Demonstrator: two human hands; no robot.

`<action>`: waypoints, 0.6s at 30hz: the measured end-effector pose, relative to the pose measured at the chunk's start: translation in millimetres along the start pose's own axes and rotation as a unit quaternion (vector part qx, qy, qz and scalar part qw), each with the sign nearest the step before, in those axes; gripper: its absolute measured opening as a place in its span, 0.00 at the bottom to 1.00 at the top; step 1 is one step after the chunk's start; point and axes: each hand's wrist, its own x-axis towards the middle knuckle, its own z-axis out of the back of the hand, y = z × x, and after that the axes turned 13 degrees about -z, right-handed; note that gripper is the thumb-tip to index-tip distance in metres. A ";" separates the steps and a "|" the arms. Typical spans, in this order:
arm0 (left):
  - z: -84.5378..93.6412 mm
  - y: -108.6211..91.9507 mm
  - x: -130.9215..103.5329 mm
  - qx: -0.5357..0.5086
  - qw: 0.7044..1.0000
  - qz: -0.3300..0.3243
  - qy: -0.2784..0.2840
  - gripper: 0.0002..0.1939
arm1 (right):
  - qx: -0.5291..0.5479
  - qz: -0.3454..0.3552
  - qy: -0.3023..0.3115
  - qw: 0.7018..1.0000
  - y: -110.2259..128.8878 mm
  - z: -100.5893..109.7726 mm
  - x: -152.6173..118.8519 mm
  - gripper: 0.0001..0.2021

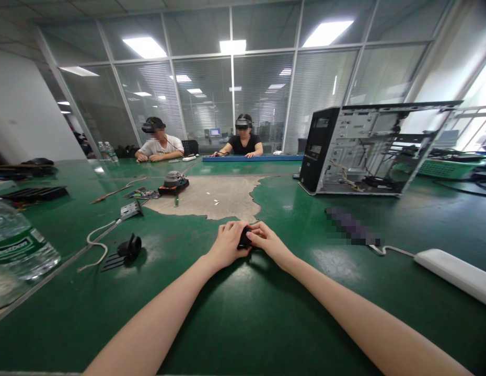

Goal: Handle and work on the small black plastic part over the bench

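Both my hands meet around a small black object (pixel 244 238) just above the green table (pixel 243 324), below the worn grey patch. My left hand (pixel 229 243) wraps its fingers over the left side of it, with the thumb underneath. From the right, my right hand (pixel 266 241) pinches it, thumb on its near face. Most of the object is covered by my fingers, so its exact shape cannot be made out. To the left lies a round black part with prongs (pixel 129 247), touched by neither hand.
An open computer case (pixel 321 151) stands at the right, behind a dark phone-like item (pixel 350 225) and a white power strip (pixel 454 271). A water bottle (pixel 21 245) is at far left. Small parts (pixel 173 183) lie ahead. Two people sit across the table.
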 end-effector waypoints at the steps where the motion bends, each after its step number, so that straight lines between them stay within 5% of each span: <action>1: -0.2 0.1 0.1 0.001 1.000 0.000 0.000 0.29 | -0.004 0.000 -0.007 1.000 -0.9 0.4 1.1 0.14; 12: 1.6 0.0 -0.8 0.006 1.000 -0.011 -0.001 0.29 | 0.014 -0.002 0.044 0.999 7.7 3.3 -3.0 0.16; 18: 0.3 1.3 -0.4 0.003 1.000 -0.008 0.001 0.29 | 0.026 -0.008 0.018 0.999 4.3 1.0 -0.5 0.13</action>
